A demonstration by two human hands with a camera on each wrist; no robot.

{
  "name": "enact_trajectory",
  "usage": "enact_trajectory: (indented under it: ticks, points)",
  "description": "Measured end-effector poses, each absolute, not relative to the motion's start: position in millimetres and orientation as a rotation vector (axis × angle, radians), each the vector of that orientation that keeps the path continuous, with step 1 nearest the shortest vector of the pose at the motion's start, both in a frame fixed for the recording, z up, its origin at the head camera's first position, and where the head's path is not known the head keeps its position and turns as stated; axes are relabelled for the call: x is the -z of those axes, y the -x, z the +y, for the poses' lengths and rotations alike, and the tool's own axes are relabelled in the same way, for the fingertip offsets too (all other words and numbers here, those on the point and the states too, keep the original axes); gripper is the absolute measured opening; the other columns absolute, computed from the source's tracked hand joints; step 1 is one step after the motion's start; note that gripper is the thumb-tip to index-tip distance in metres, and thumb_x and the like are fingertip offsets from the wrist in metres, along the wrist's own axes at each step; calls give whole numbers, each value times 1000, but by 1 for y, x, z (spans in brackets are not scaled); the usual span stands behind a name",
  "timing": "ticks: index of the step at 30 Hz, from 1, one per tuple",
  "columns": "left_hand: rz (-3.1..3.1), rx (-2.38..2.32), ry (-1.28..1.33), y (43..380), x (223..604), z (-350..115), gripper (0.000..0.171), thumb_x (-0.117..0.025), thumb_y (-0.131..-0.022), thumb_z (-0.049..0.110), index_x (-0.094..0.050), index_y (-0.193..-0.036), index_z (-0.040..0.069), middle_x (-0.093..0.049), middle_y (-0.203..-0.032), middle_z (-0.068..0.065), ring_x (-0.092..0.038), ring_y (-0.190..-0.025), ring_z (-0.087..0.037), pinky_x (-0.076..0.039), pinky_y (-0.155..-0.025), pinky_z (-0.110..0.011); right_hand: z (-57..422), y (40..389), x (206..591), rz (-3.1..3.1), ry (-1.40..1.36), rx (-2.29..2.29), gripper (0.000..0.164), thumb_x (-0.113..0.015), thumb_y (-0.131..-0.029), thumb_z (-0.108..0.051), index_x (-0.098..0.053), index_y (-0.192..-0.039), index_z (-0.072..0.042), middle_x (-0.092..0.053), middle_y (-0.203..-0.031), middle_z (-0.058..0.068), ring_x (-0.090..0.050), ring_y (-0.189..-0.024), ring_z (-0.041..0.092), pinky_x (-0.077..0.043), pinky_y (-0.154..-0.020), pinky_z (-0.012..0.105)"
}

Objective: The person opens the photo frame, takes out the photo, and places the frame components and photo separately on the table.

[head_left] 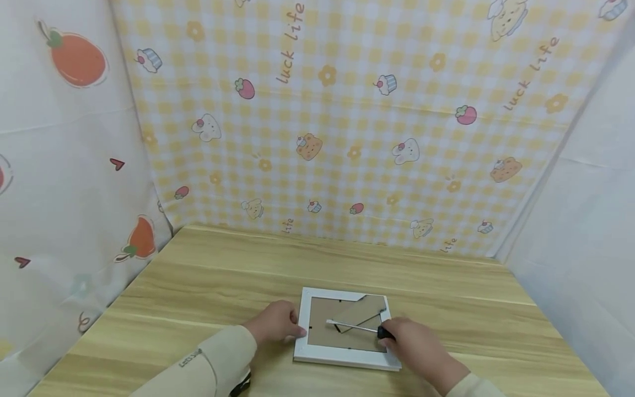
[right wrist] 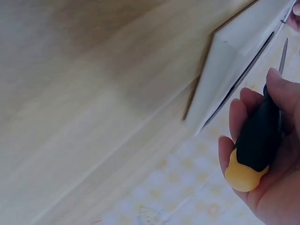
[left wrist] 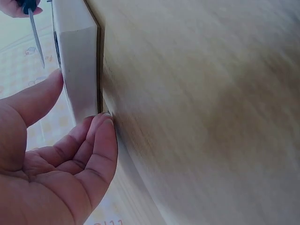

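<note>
A white picture frame [head_left: 347,355] lies face down on the table, its brown backing board [head_left: 322,309] and slanted easel stand [head_left: 364,311] uppermost. At its left edge, my left hand [head_left: 275,322] pinches the rim. In the left wrist view the thumb is on the back of the frame [left wrist: 79,61] and the curled fingers meet its lower edge. My right hand [head_left: 416,339] grips a screwdriver [head_left: 354,326] over the frame's right side, the shaft pointing left across the backing. The right wrist view shows its black handle [right wrist: 260,133] with a yellow end, fingers wrapped around it.
The wood-grain table [head_left: 238,270] reaches back to a yellow checked curtain [head_left: 342,121]. White printed cloth [head_left: 64,193] hangs on the left, and another pale cloth [head_left: 590,209] on the right. Several small dark tabs sit along the backing's edges.
</note>
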State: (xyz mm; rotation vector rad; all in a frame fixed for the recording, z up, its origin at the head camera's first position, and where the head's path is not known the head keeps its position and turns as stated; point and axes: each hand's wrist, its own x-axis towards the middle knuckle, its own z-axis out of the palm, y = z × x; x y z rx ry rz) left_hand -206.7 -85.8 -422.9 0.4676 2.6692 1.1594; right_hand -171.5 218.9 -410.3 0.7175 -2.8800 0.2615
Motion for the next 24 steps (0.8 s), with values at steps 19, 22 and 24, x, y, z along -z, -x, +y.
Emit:
enact_trajectory:
  ticks: [19,22,24]
  points:
    - [2675,-1179,-511,208,427,-84,32,-81,-74,8,-51,-66,5,-46,-62,2,-44,-59,-13,-35,-51,-24,194,183,395,-2911,-983,-191,19,-72,-84,-24,-56,-76,-16,-52,-68,-12,-44,-60,2,-37,-49,25]
    - [2679,-1175,-517,207,426,-84,32,-81,-75,8,-50,-65,6,-45,-62,2,-43,-59,-13,-35,-51,-24,193,183,394,-2913,-984,-174,18,-72,-83,-24,-58,-78,-15,-55,-69,-10,-48,-61,3,-38,-49,25]
    - [2683,-1174,-530,207,426,-84,33,-81,-74,9,-50,-65,6,-45,-62,3,-43,-59,-13,-35,-51,-24,193,183,394,-2910,-985,-167,18,-73,-83,-23,-58,-78,-14,-55,-68,-10,-48,-60,3,-39,-49,25]
